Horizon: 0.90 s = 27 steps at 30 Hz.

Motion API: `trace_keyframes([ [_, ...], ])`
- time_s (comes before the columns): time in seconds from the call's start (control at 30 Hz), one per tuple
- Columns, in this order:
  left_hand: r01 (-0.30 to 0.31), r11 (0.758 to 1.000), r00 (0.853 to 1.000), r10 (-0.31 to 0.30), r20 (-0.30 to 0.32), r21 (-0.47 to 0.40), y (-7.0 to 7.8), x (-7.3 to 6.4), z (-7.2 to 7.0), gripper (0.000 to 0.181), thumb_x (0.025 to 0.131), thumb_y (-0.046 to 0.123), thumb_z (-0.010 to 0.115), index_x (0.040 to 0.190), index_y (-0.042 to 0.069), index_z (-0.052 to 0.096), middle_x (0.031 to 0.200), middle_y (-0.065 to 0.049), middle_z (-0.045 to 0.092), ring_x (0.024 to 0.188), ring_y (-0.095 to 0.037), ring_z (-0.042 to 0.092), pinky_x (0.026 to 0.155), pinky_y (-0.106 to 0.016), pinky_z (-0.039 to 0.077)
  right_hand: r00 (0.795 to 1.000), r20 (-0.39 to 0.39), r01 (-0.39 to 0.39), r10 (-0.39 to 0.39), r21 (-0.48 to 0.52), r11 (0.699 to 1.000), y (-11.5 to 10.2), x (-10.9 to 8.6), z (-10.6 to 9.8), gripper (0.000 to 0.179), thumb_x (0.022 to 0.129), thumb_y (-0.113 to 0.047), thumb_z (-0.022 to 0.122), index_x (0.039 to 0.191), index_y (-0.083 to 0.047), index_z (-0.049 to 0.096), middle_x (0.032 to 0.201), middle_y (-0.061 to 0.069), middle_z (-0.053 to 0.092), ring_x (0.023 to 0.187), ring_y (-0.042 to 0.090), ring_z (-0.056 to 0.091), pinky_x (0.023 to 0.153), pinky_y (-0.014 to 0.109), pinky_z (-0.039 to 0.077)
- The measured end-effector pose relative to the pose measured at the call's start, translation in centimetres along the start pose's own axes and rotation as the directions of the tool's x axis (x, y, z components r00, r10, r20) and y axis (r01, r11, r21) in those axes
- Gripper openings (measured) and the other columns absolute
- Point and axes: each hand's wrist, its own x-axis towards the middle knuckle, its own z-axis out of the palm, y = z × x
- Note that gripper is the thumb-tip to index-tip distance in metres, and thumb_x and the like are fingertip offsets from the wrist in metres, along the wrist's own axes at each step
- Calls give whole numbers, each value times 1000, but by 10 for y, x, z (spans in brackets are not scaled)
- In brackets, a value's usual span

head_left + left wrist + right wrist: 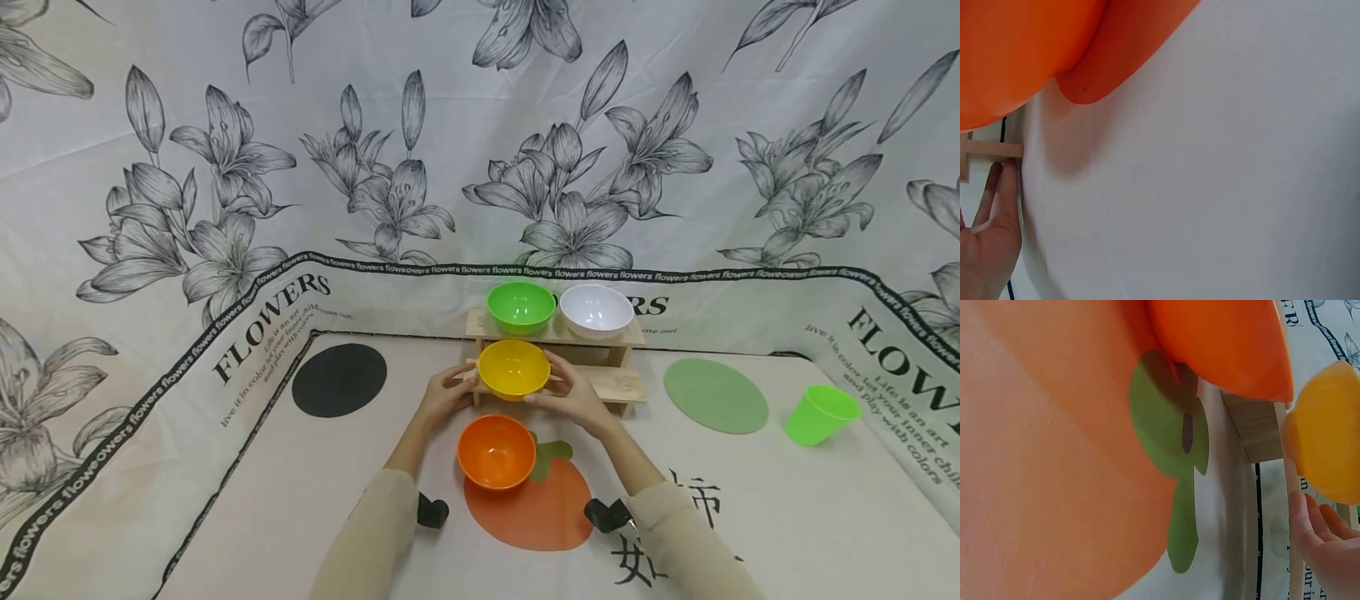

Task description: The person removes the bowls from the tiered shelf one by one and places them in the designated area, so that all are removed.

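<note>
A yellow bowl (pixel 514 369) sits on the lower step of a two-step wooden stand (pixel 600 385). My left hand (pixel 446 392) is at its left side; in the left wrist view, the fingertips of that left hand (pixel 994 231) are by the end of the wooden step. On the right side is my right hand (pixel 572 398), thumb low by the step's front edge. The right wrist view shows the fingers of the right hand (pixel 1329 544) fairly straight, just beside the yellow bowl (pixel 1329 437). An orange bowl (pixel 497 452) stands on the table in front of the stand, between my forearms.
A green bowl (pixel 521 307) and a white bowl (pixel 597 311) stand on the upper step. The orange bowl overlaps a persimmon-shaped mat (pixel 540 521). To the left lies a black round mat (pixel 339 380); to the right, a green round mat (pixel 716 396) and a green cup (pixel 822 414).
</note>
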Motion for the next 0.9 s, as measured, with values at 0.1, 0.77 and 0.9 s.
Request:
trace_keyframes([
  [0.1, 6, 1000, 1000, -6, -2, 3, -1, 1, 0, 43, 91, 11, 62, 132, 1, 53, 118, -25, 58, 105, -28, 59, 87, -41, 53, 1000, 13, -2, 2, -8, 1000, -2, 2, 3, 79, 83, -11, 72, 147, -6, 28, 147, 23, 32, 125, 42, 42, 103, 48, 40],
  [0.77, 9, 1000, 1000, -9, -7, -5, -1, -1, 1, 42, 91, 11, 62, 132, 2, 53, 121, -27, 56, 103, -29, 60, 87, -42, 53, 997, -45, -71, 67, -91, 993, -10, -13, 1, 87, 81, -15, 75, 148, 1, 22, 151, 25, 23, 125, 42, 42, 104, 46, 39],
  [0.9, 13, 1000, 1000, -13, -9, -6, -1, -1, 1, 42, 91, 11, 63, 132, 3, 54, 120, -26, 57, 101, -27, 61, 87, -42, 53, 997, -51, -61, 57, -79, 995, -15, -19, -2, 85, 82, -10, 73, 147, 4, 21, 149, 27, 24, 126, 44, 40, 104, 47, 38],
])
